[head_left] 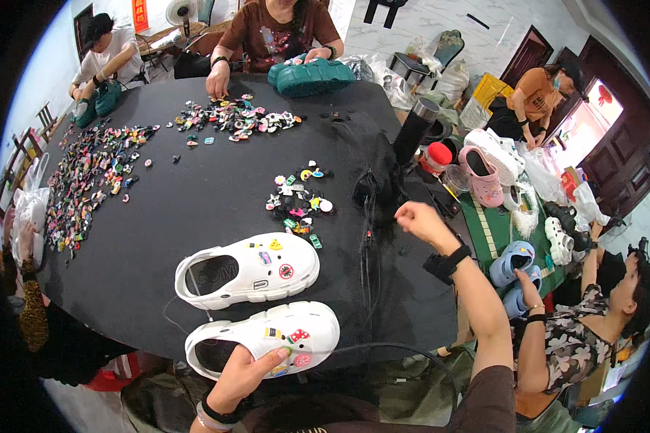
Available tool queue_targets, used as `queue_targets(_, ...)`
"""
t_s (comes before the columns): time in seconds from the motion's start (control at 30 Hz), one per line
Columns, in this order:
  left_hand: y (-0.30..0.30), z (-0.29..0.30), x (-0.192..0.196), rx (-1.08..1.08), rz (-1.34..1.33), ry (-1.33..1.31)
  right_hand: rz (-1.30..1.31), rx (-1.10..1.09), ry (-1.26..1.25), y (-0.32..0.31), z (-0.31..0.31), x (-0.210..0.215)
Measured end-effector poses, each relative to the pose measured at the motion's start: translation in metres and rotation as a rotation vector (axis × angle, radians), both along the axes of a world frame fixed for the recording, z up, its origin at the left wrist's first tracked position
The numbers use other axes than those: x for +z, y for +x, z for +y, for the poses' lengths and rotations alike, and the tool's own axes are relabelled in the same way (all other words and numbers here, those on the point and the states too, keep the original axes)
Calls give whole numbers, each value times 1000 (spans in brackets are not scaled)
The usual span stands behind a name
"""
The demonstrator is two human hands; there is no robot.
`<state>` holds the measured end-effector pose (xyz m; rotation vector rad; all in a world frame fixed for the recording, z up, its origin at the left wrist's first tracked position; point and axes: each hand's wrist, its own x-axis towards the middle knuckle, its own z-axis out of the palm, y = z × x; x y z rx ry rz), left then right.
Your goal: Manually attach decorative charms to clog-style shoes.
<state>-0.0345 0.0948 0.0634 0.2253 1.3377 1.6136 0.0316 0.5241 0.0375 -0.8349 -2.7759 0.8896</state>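
Two white clogs with colourful shoe charms lie side by side on the black table, joined by a thin tie. My left hand grips the near clog, fingers inside its opening and thumb pressed on the charms on top. Just beyond it sits the far clog, its charms spread over the toe. My right hand is raised at the table's right side, its fingers curled together; whatever they may hold cannot be made out. A small pile of loose charms lies beyond the clogs.
Bigger charm heaps cover the table's left and far side. A black bag-like item with cords and a black flask stand at right. Co-workers sit around, one with green clogs. More shoes crowd a green table.
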Motion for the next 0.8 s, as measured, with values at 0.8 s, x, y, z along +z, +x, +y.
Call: queue_targets(0.8,-1,-12,-11,-119,518,145,-488,401,77,-215,-41,23)
